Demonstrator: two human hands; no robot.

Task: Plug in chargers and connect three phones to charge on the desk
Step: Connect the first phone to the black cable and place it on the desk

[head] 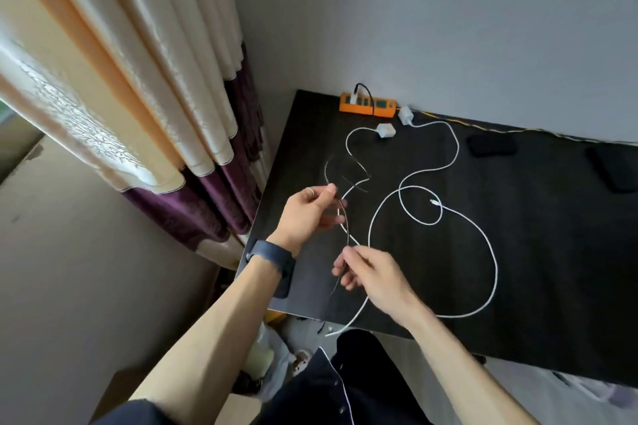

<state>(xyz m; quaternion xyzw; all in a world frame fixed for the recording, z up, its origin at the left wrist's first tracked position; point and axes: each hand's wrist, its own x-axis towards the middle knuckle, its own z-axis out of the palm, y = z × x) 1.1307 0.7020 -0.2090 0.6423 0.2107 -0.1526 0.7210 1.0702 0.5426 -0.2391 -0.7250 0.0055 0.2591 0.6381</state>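
Head view: a dark braided cable (pixel 342 209) is being pinched by the left hand (pixel 307 214) between thumb and fingertips, above the desk (pixel 535 252) at 9 o'clock of its top. The lower stretch of that cable is being gripped by the right hand (pixel 371 274), fingers curled around it, at 6 o'clock of the left hand. The cable's far part is blurred. An orange power strip (pixel 367 104) is being seen at 12 o'clock against the wall, one plug with a black lead already seated in it. Two white charger bricks (pixel 386 130) (pixel 406 114) are lying just beside the strip, unplugged, their white cables (pixel 455 148) looping over the desk centre. Two dark phones (pixel 492 145) (pixel 614 167) are lying at 2 o'clock; a third (pixel 283 281) is being partly hidden under the left wrist, at 8 o'clock.
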